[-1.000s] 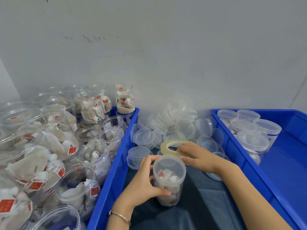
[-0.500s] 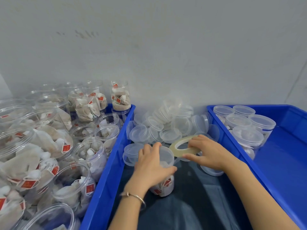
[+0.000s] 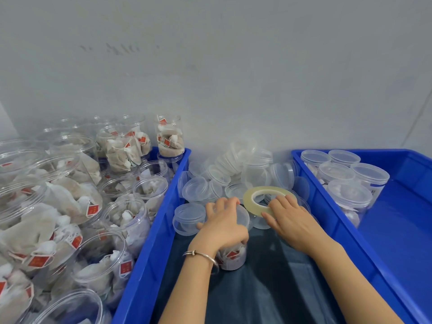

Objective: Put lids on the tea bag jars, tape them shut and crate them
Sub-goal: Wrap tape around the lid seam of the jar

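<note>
Open jars of tea bags (image 3: 70,206) crowd the left crate (image 3: 149,242), none of them lidded yet. At centre, over a dark cloth (image 3: 268,288), the left hand (image 3: 224,225) clamps down on a lidded jar (image 3: 233,256), fingers curled over the lid's rim and palm on top, the jar standing upright beneath it. Just beside it, the right hand (image 3: 289,218) pinches the near edge of a roll of clear tape (image 3: 264,199), which rests tilted on a heap of loose lids (image 3: 233,174). Further right, the second blue crate (image 3: 327,206) holds a cluster of sealed jars (image 3: 343,181) in its far corner.

The risks look modest but real: if the lid sits crooked under the palm, tape would likely lock in a poor seal; clear tape can fold back on itself as it is drawn off; and dragging the roll free may scatter the lids piled under it.
</note>
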Available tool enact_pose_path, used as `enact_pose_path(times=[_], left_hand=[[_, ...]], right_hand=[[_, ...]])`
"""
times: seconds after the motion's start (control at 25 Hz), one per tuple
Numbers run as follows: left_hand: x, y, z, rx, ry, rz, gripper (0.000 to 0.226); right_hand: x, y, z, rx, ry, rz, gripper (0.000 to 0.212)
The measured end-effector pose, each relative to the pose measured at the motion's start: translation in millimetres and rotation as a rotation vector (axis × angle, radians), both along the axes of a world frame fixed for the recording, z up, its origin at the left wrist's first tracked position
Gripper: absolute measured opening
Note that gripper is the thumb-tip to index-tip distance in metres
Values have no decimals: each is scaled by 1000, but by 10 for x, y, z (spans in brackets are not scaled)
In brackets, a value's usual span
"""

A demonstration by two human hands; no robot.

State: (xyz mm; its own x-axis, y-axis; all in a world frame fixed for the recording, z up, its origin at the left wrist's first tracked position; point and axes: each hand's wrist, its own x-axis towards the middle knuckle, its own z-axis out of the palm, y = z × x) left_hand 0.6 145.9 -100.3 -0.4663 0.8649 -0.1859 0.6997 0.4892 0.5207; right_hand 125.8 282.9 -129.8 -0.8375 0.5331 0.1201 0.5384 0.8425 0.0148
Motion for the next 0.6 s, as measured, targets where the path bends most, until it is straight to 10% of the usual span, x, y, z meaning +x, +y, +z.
enact_pose_path(times=[0.44,0.6], left_hand=[[103,39,54,-165,171,-19,70],[226,38,-159,54,287,79,49]], right_hand=[[-162,-138,-101,-30,47,37,44],[-110,-129,-113,3,89,39,44]])
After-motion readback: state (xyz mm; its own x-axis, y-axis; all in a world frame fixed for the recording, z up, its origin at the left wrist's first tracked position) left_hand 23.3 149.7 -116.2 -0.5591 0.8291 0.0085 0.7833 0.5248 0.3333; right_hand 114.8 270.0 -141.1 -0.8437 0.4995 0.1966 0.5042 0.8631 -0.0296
